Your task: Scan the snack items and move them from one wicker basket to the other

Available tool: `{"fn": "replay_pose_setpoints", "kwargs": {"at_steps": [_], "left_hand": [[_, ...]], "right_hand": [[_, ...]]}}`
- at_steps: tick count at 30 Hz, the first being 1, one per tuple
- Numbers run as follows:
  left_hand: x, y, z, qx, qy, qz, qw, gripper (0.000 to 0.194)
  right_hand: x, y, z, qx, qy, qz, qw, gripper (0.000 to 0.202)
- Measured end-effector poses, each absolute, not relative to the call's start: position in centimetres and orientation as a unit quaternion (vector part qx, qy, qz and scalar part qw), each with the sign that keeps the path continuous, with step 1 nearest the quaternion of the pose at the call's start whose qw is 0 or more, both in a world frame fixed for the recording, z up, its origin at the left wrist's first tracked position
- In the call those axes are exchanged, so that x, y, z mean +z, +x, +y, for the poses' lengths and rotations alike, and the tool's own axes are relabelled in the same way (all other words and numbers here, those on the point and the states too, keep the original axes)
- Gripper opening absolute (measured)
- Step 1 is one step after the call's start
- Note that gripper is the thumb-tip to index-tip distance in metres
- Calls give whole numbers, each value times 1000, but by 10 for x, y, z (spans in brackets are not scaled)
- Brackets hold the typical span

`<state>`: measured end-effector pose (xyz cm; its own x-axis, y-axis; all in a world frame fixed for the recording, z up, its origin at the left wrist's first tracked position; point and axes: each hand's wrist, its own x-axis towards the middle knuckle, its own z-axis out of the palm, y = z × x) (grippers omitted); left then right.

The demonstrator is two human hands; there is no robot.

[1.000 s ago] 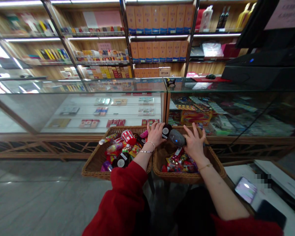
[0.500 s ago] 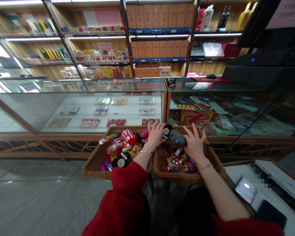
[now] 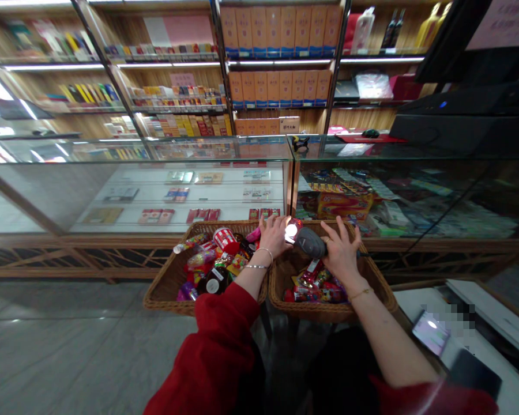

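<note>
My left hand [image 3: 273, 237] is closed on a dark round container [image 3: 293, 230] with a white label, held above the gap between two baskets. A grey handheld barcode scanner [image 3: 310, 243] sits in my right hand [image 3: 341, 252], several of its fingers spread. The scanner's head faces the container, and bright white and red light falls on the label. Below my left arm, the left wicker basket [image 3: 166, 276] holds colourful sweet packets, a red-and-white striped tub [image 3: 226, 240] and a similar dark round container [image 3: 213, 283]. The right wicker basket [image 3: 378, 291] holds several shiny wrapped packets [image 3: 318, 285].
A glass display counter [image 3: 181, 222] with small boxes inside stands behind the baskets. Shelves of orange boxes [image 3: 277, 29] and bottles rise beyond it. At right, a phone [image 3: 431, 332] lies on a white surface near a dark flat object [image 3: 473, 372].
The scanner's light now shines on the container's label, which was unlit before. Both hands stay in nearly the same place.
</note>
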<state>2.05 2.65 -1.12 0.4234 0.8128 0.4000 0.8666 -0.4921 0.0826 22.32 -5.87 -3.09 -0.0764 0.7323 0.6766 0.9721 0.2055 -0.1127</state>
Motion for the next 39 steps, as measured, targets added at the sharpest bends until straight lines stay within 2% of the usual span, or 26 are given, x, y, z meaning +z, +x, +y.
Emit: {"fn": "replay_pose_setpoints", "kwargs": {"at_steps": [28,39], "left_hand": [[-10,21,20,-240,-825,-506,77,87],[-1,2,18,-273,-806,-519,83,87]], "right_hand": [[-33,225,-52,-205,-604,-704,312,36],[-9,218,-40,-236,-601,-709,285,35]]}}
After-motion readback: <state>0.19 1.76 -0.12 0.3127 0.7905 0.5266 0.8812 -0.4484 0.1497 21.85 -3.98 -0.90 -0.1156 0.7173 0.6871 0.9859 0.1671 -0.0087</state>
